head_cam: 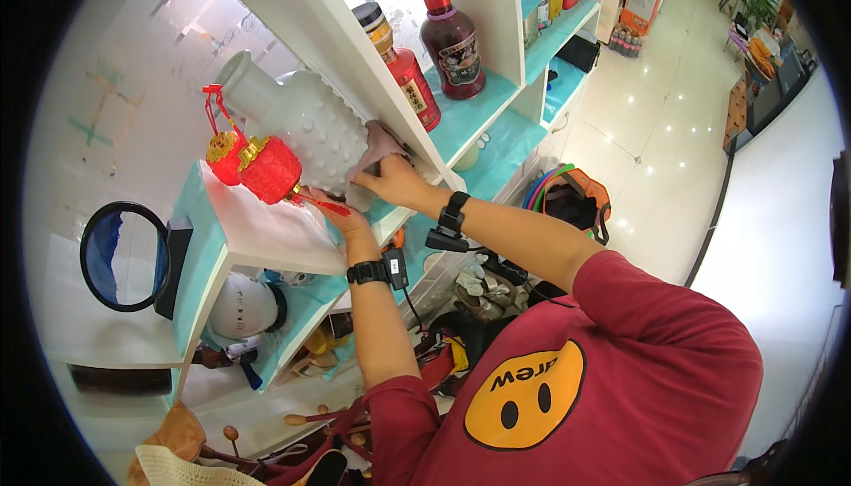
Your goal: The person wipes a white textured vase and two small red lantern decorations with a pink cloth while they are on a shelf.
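Note:
A white ceramic vase (pixel 306 117) with raised knobs and a wide neck stands in a white shelf unit. My right hand (pixel 395 180) holds a greyish-pink cloth (pixel 380 147) against the vase's lower side. At the vase's base, my left hand (pixel 340 212) grips from the near side; its fingers are partly hidden by a red tassel and the vase. Two red and gold lantern ornaments (pixel 269 168) hang by red cords in front of the vase. Both wrists wear black straps with small devices.
Beyond a white upright stand a red bottle (pixel 413 87) and a dark glass bottle (pixel 453 54). A round black-framed ornament (pixel 125 257) sits on the left shelf, above a white helmet (pixel 244 306). Shoes (pixel 485 293) and an orange bag (pixel 578 197) lie below. Tiled floor (pixel 655 120) extends right.

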